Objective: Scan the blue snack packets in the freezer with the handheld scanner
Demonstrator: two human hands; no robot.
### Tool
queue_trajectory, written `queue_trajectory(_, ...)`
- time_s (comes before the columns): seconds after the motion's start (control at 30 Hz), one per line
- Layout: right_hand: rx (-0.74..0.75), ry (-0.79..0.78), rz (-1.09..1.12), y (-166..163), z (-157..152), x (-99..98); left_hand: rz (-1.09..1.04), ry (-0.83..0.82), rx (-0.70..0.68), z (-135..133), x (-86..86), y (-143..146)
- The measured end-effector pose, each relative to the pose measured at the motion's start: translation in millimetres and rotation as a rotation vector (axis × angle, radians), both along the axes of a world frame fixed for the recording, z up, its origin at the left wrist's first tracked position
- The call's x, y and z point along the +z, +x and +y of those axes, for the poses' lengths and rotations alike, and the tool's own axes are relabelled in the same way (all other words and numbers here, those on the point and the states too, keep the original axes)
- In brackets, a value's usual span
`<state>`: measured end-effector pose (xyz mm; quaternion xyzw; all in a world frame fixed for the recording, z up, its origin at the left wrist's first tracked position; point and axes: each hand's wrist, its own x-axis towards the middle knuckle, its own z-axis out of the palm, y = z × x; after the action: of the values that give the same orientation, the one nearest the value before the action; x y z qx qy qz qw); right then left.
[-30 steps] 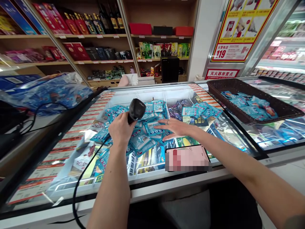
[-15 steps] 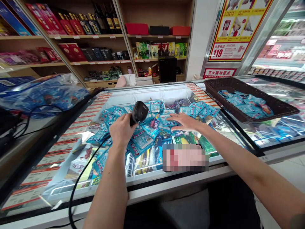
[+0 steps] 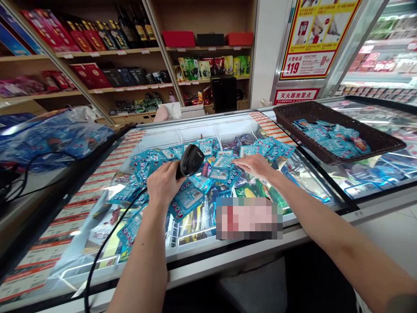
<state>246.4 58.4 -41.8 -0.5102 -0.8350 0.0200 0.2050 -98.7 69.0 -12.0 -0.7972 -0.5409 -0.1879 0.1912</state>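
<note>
My left hand [image 3: 163, 181] is wrapped round the handle of a black barcode scanner [image 3: 191, 161], whose head tilts over the packets. Its black cable [image 3: 107, 237] runs down past my left forearm. Many small blue snack packets [image 3: 188, 198] lie spread over the glass freezer top, several with a white barcode label facing up. My right hand [image 3: 254, 166] is low over them, its fingers drawn together at the right edge of a blue packet [image 3: 224, 160]. The fingertips seem to pinch that edge; the thumb is partly hidden.
A brown woven basket [image 3: 339, 158] with more blue packets stands at the right. A blurred-out flat object [image 3: 249, 218] lies at the freezer's front edge. Plastic-wrapped blue goods [image 3: 61, 139] are at the left. Stocked shelves [image 3: 110, 89] and a black box [image 3: 223, 93] stand behind.
The fingers of my right hand were spread over the packets and have drawn together at a packet's edge. My left hand still holds the scanner. The view has shifted slightly.
</note>
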Motion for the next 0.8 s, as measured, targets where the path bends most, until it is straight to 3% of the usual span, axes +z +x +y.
queue_trajectory(0.13,-0.068,0.017,0.271,4.6,0.6,-0.9,0.042,0.015,-0.025,-0.6,-1.6,2.3)
queue_trajectory(0.3,-0.148,-0.155,0.795,6.9,6.9,-0.9,0.053,-0.003,-0.052,-4.3,-1.2,14.1)
queue_trajectory(0.4,-0.168,-0.174,0.984,9.2,12.4,-3.0,0.073,-0.026,-0.111,-5.5,2.6,24.1)
queue_trajectory(0.63,-0.326,-0.088,1.016,26.3,31.3,-17.0,0.164,-0.084,-0.192,0.9,27.0,47.0)
queue_trajectory(0.8,-0.376,-0.038,0.948,35.0,39.3,-26.7,0.133,-0.061,-0.192,3.5,19.8,56.1)
